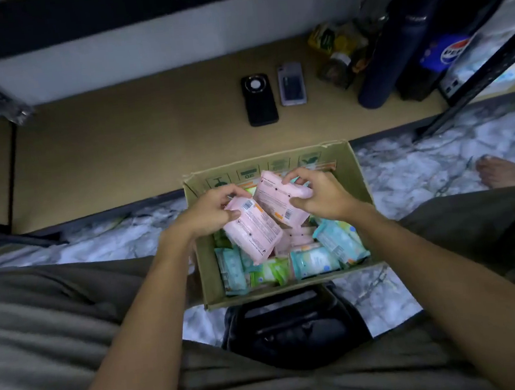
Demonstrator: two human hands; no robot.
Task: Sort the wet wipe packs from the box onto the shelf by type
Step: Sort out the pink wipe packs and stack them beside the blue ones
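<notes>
An open cardboard box [208, 272] stands on the marble floor between my knees. My left hand [207, 212] grips a pink wet wipe pack [251, 230] by its upper end, above the box. My right hand [319, 196] grips a second pink pack [277, 197] beside it. Both packs show their printed backs with barcodes. Inside the box lie several teal packs [314, 260], a green pack [270, 272] and more pink packs [298, 238]. The brown bottom shelf board [134, 137] lies just beyond the box.
Two phones, a black one [259, 99] and a grey one [291, 84], lie on the shelf. A dark bottle [389, 56], snack packets [335, 52] and a Pepsi item [450, 52] crowd its right end. A black bag [297, 326] sits by my lap. A bare foot [502, 171] rests at right.
</notes>
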